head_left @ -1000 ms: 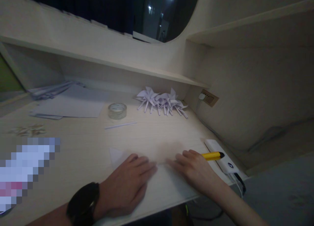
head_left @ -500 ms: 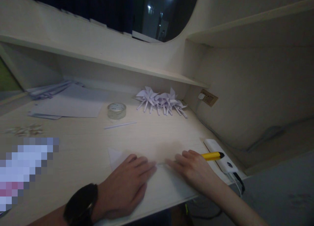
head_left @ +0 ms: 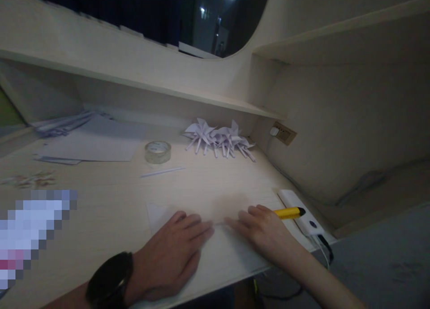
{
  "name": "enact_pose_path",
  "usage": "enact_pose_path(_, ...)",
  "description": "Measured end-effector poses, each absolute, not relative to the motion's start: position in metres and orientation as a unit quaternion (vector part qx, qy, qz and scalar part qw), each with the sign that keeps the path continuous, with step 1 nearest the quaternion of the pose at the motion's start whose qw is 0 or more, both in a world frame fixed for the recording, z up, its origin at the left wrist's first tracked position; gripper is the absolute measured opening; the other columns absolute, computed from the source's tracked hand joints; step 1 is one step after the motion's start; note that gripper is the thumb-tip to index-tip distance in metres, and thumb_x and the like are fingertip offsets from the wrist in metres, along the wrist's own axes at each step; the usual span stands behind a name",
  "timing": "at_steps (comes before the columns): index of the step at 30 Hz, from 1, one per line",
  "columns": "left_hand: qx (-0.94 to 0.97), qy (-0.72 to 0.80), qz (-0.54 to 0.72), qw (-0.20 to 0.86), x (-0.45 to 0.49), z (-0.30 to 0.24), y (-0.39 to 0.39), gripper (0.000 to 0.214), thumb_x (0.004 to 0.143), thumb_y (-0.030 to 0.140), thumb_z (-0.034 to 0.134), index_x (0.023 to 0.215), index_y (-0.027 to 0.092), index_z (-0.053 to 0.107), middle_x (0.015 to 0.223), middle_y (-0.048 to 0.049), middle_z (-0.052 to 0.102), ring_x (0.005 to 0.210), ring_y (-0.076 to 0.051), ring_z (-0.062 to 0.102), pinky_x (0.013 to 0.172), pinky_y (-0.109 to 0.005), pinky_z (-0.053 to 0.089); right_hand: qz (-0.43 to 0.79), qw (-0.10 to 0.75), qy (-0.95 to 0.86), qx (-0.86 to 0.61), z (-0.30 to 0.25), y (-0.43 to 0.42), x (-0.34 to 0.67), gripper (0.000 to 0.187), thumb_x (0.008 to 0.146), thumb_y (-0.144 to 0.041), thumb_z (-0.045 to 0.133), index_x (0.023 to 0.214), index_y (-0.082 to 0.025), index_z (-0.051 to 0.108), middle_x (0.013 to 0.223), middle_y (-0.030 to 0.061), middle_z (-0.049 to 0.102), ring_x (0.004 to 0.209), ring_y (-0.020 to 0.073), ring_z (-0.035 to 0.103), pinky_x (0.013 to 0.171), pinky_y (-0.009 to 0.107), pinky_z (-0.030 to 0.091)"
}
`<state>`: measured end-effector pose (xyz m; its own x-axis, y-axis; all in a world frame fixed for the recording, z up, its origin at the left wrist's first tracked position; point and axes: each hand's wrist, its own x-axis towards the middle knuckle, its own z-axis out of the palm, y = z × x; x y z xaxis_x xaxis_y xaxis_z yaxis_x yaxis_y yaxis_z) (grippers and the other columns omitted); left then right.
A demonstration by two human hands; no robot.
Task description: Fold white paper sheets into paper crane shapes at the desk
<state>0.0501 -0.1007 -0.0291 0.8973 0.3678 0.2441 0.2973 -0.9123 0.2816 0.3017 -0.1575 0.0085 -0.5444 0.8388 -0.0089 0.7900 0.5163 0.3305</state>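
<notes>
My left hand [head_left: 171,255], with a black watch on the wrist, lies flat with fingers stretched out on a white sheet of paper [head_left: 221,251] at the desk's front edge. My right hand [head_left: 265,235] also rests flat on the same sheet, fingers extended toward the left hand; the fingertips nearly meet. A corner of the paper [head_left: 156,212] sticks out left of the left hand. Just right of my right hand lies a yellow pen-shaped cutter [head_left: 289,212] on a white power bank [head_left: 300,212].
A roll of clear tape [head_left: 157,152], a thin paper strip [head_left: 163,171], a pile of folded paper pinwheels [head_left: 218,139], and stacked sheets [head_left: 90,143] lie further back on the desk [head_left: 110,197]. A shelf and a wall socket [head_left: 285,133] sit behind.
Both hands stay pressed flat on the paper; only the view has shifted slightly.
</notes>
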Motion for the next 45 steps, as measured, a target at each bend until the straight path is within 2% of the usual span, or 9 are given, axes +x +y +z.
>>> enact_pose_path(27,0.965,0.165,0.176,0.103,0.048,-0.035,-0.100,0.047,0.086,0.018,0.044,0.133,0.024,0.045,0.126,-0.0042,0.058,0.106,-0.023,0.050,0.095,-0.041,0.032,0.148,0.079,0.867,0.469,0.009,-0.159,0.300,0.034,0.092,-0.020,0.052,0.125,-0.024,0.051,0.091,0.0035,0.065,0.078,0.0195,0.057,0.069,0.035,0.041)
enact_pose_path(45,0.967,0.177,0.147,0.111,0.051,-0.035,-0.102,0.046,0.087,0.019,0.044,0.132,0.022,0.044,0.129,-0.0052,0.055,0.108,-0.025,0.049,0.094,-0.044,0.034,0.138,0.062,0.869,0.471,0.007,-0.159,0.305,0.037,0.091,-0.019,0.052,0.128,-0.027,0.051,0.090,0.0031,0.063,0.078,0.0189,0.056,0.069,0.034,0.040)
